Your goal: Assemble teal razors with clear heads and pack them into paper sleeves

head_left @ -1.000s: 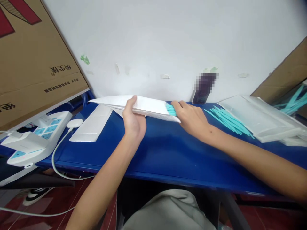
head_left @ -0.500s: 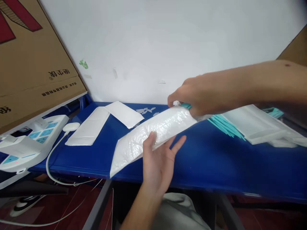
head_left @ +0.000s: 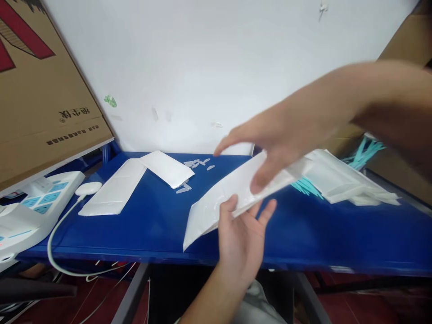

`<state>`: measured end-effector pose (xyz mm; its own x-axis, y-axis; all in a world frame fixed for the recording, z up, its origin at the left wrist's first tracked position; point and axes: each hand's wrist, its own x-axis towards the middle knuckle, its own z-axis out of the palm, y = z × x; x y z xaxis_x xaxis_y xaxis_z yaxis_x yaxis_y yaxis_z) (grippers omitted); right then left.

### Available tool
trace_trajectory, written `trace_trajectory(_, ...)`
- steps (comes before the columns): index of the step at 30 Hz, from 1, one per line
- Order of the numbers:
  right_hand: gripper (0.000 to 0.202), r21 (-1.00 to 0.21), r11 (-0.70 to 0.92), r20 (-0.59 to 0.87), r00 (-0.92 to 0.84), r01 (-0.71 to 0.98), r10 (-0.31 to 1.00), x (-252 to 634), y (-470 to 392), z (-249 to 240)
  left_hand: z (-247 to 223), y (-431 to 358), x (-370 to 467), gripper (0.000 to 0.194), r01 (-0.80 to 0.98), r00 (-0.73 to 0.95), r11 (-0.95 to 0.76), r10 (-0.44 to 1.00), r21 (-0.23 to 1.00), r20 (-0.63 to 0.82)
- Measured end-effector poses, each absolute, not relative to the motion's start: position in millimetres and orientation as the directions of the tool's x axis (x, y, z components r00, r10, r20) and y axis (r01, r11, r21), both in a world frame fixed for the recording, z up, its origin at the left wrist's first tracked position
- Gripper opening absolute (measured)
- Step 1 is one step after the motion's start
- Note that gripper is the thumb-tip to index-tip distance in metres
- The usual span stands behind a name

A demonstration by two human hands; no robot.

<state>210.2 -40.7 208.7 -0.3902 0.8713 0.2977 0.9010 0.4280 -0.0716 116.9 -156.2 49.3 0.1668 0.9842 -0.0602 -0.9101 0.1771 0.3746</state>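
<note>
My left hand [head_left: 241,236] holds a white padded envelope [head_left: 216,204] tilted above the table, thumb on its upper face and the other fingers underneath. Over the envelope's upper right end is my right hand [head_left: 280,135], blurred, with thumb and forefinger spread apart and nothing seen between them. Its thumb crosses in front of the envelope; whether it touches cannot be told. Behind that end, a bundle of thin turquoise strips [head_left: 307,186] lies on the table, partly hidden.
Two flat white envelopes [head_left: 113,189] overlap on the blue table [head_left: 151,231], near scattered white slips [head_left: 192,163]. More pale envelopes [head_left: 334,177] lie at right, with turquoise strips beyond. A power strip [head_left: 50,202] with a white cable sits at left under a leaning cardboard box [head_left: 43,90].
My right hand has come away from the envelope's open end, and its fingers have spread. My left hand still holds the envelope. The view has shifted slightly.
</note>
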Motion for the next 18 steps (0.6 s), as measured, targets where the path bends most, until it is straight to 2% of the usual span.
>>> trace_trajectory(1, 0.042, -0.070, 0.524, 0.051, -0.521, 0.849, 0.852, 211, -45, 203, 50, -157, 123, 0.044, -0.895, 0.219, 0.220, 0.975, 0.388, -0.048)
trace_trajectory(3, 0.051, -0.065, 0.629, -0.362, -0.606, 0.775, 0.709, 214, -56, 199, 51, -156, 135, 0.045, -0.860, 0.322, 0.307, 0.946, 0.408, -0.035)
trace_trajectory(4, 0.058, -0.062, 0.656, -0.465, -0.603, 0.753, 0.648, 217, -61, 198, 51, -154, 139, 0.045, -0.843, 0.359, 0.340, 0.933, 0.417, -0.035)
trace_trajectory(5, 0.064, -0.062, 0.667, -0.491, -0.605, 0.742, 0.627, 221, -66, 199, 51, -151, 143, 0.045, -0.828, 0.384, 0.362, 0.923, 0.429, -0.038)
trace_trajectory(6, 0.070, -0.069, 0.673, -0.456, -0.623, 0.737, 0.636, 226, -71, 199, 51, -147, 147, 0.046, -0.812, 0.400, 0.376, 0.915, 0.446, -0.043)
trace_trajectory(9, 0.088, -0.075, 0.660, -0.270, -0.652, 0.748, 0.708, 246, -78, 194, 50, -134, 158, 0.047, -0.748, 0.445, 0.407, 0.894, 0.524, -0.060)
trace_trajectory(12, 0.084, -0.089, 0.605, -0.268, -0.604, 0.791, 0.751, 277, -74, 188, 50, -125, 165, 0.059, -0.625, 0.531, 0.443, 0.845, 0.643, -0.067)
trace_trajectory(15, 0.068, -0.140, 0.396, -0.320, -0.420, 0.907, 0.849, 329, -57, 186, 50, -112, 150, 0.061, -0.379, 0.655, 0.412, 0.752, 0.829, -0.074)
trace_trajectory(16, 0.066, -0.146, 0.291, -0.323, -0.324, 0.945, 0.889, 352, -48, 186, 51, -103, 138, 0.057, -0.293, 0.686, 0.362, 0.725, 0.885, -0.069)
trace_trajectory(18, 0.062, -0.172, 0.126, -0.301, -0.174, 0.977, 0.938, 400, -32, 184, 54, -78, 101, 0.041, -0.258, 0.624, 0.148, 0.780, 0.955, 0.047)
